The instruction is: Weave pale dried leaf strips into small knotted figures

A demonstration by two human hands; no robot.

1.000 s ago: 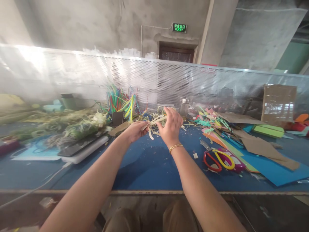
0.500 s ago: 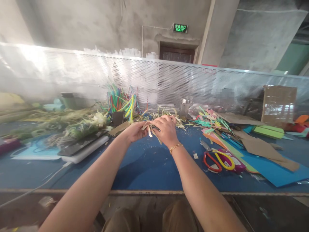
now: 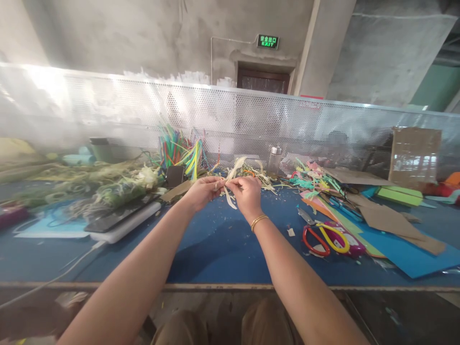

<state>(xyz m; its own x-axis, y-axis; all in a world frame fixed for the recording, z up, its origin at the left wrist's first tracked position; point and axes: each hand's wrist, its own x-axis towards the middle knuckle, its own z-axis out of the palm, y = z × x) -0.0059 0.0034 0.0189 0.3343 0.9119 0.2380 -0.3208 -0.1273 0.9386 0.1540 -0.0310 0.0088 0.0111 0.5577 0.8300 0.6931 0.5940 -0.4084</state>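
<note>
A pale strip (image 3: 230,199) is being pinched by the fingertips of the left hand (image 3: 204,194) and the right hand (image 3: 248,195), just above a blue tabletop (image 3: 223,261). The work is apparently being left unfinished so far, both strip ends being loose; how much remains cannot be told. The tabletop is being crowded by tangled strands (image 3: 122,184) and scissors (image 3: 325,237). A concrete wall (image 3: 151,36) is being fronted by perforated metal (image 3: 215,112).
</note>
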